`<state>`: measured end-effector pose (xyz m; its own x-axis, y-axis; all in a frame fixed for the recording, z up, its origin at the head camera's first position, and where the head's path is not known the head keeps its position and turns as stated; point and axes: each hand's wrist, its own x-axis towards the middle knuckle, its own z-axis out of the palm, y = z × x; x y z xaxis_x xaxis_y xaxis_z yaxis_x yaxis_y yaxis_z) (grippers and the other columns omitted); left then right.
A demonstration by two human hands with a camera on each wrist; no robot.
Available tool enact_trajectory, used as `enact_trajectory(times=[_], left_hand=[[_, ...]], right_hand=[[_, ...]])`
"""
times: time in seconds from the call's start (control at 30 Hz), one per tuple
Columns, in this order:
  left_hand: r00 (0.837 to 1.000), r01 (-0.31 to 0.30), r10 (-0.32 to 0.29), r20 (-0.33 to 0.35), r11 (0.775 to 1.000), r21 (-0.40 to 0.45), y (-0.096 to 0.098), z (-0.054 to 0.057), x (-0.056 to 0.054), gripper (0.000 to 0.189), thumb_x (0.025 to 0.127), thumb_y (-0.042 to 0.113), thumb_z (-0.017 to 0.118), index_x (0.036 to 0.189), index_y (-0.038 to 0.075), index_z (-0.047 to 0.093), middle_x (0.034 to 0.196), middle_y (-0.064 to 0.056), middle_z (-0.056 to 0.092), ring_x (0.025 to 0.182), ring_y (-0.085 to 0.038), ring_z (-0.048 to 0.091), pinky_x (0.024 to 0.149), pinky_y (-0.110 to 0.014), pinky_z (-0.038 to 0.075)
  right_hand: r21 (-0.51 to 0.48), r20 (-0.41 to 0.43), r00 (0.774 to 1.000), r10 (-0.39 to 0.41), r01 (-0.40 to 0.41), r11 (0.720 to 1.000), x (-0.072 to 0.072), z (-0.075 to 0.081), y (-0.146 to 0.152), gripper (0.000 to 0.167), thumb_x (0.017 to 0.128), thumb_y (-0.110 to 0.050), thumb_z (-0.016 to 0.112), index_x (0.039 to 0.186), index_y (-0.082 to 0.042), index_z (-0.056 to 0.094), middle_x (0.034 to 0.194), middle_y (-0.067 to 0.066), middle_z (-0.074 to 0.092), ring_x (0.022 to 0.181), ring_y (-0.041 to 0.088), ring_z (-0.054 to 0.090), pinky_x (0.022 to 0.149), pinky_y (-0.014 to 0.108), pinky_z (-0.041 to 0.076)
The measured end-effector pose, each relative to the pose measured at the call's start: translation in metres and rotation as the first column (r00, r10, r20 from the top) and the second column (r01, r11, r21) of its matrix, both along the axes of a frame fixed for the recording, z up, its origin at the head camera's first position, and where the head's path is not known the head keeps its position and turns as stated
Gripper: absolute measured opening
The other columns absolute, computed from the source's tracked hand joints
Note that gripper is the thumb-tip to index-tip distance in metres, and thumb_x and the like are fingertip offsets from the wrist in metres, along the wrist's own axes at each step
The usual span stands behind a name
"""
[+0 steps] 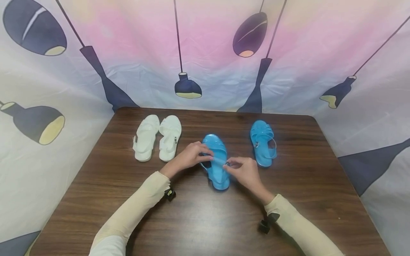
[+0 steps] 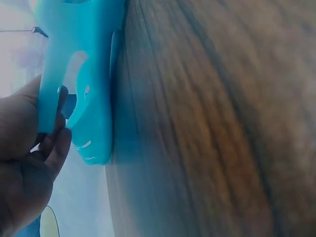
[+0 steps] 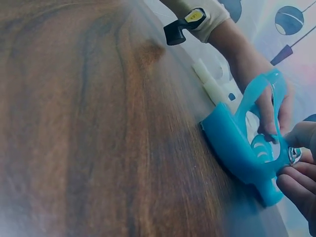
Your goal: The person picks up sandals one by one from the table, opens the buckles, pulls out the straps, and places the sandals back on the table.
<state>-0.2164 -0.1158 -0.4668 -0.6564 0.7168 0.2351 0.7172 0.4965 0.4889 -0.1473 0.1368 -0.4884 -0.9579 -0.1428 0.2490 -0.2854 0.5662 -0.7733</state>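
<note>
A glossy blue sandal [image 1: 219, 177] lies sole down at the middle of the table, toe pointing away from me. My left hand [image 1: 191, 155] is at its left side, fingers reaching over the footbed. In the left wrist view that hand pinches the blue ankle strap [image 2: 49, 101] near its end. From the right side my right hand [image 1: 246, 172] pinches the sandal's small metal buckle [image 3: 295, 155] between thumb and fingers. The buckle's far side is hidden by the fingertips.
A second blue sandal [image 1: 263, 149] stands to the right, behind the right hand. Two white sandals, the left one [image 1: 145, 140] and the right one [image 1: 169, 138], sit side by side at the back left. The brown wooden table [image 1: 205, 220] ends at a printed curtain [image 1: 211, 46].
</note>
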Motion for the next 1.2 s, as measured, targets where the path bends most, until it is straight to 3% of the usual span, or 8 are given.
enact_trajectory(times=[0.27,0.43,0.63,0.87,0.97,1.07,1.2], left_hand=[[0.997,-0.073,0.073,-0.005,0.997,0.04,-0.008,0.005,-0.001,0.02,0.098,0.024,0.071,0.11,0.011,0.079,0.105,-0.001,0.076,0.096,-0.017,0.064,0.082,-0.035,0.052],[0.993,-0.117,0.117,0.007,0.985,0.123,-0.014,0.018,-0.003,0.019,0.097,0.021,0.073,0.11,0.008,0.079,0.102,-0.003,0.076,0.095,-0.02,0.064,0.08,-0.036,0.054],[0.998,-0.059,0.059,0.003,0.995,0.081,-0.004,0.029,-0.009,0.023,0.098,0.024,0.07,0.113,0.008,0.078,0.105,-0.003,0.076,0.096,-0.019,0.063,0.081,-0.034,0.053],[1.0,0.013,-0.012,0.01,0.999,-0.044,0.015,0.025,-0.02,0.023,0.097,0.023,0.071,0.115,0.009,0.078,0.11,-0.002,0.077,0.102,-0.018,0.067,0.091,-0.036,0.051],[0.999,0.019,-0.018,0.031,0.998,-0.052,0.02,0.025,-0.021,0.03,0.097,0.024,0.072,0.12,0.006,0.075,0.116,-0.005,0.076,0.105,-0.022,0.067,0.093,-0.04,0.052],[0.997,-0.04,0.041,0.068,0.999,-0.008,0.02,0.026,-0.016,0.039,0.098,0.029,0.071,0.129,0.005,0.07,0.125,-0.007,0.072,0.109,-0.023,0.066,0.092,-0.04,0.054],[0.976,-0.192,0.18,0.122,0.976,0.1,0.014,0.025,0.001,0.042,0.099,0.032,0.069,0.132,0.006,0.068,0.126,-0.007,0.071,0.106,-0.02,0.067,0.09,-0.038,0.056]], right_hand=[[-0.033,0.052,0.999,-0.018,0.02,0.999,0.001,-0.001,0.001,0.024,0.083,-0.026,0.087,0.099,-0.011,0.081,0.096,0.003,0.079,0.08,0.014,0.075,0.068,0.028,0.061],[-0.031,0.083,0.996,-0.022,0.025,0.999,0.002,0.001,0.002,0.026,0.083,-0.03,0.087,0.1,-0.012,0.081,0.096,0.002,0.079,0.082,0.013,0.075,0.07,0.03,0.062],[-0.04,0.087,0.996,0.003,0.0,0.999,0.001,0.001,0.003,0.029,0.084,-0.032,0.087,0.102,-0.011,0.081,0.096,0.002,0.078,0.082,0.014,0.075,0.071,0.031,0.062],[-0.047,0.141,0.989,0.04,-0.034,0.998,-0.002,0.001,0.004,0.038,0.084,-0.04,0.085,0.106,-0.01,0.079,0.099,0.004,0.078,0.082,0.014,0.075,0.07,0.03,0.062],[-0.027,0.184,0.982,0.052,-0.048,0.998,-0.004,0.002,0.004,0.043,0.086,-0.045,0.082,0.11,-0.01,0.077,0.102,0.005,0.078,0.085,0.016,0.076,0.072,0.033,0.062],[0.01,0.234,0.971,0.055,-0.059,0.998,-0.006,0.004,0.005,0.047,0.088,-0.051,0.078,0.113,-0.012,0.076,0.105,0.004,0.077,0.086,0.017,0.075,0.074,0.035,0.062],[0.031,0.297,0.952,0.067,-0.08,0.996,-0.01,0.004,0.01,0.046,0.088,-0.054,0.076,0.113,-0.015,0.075,0.107,0.001,0.075,0.084,0.015,0.072,0.072,0.034,0.061]])
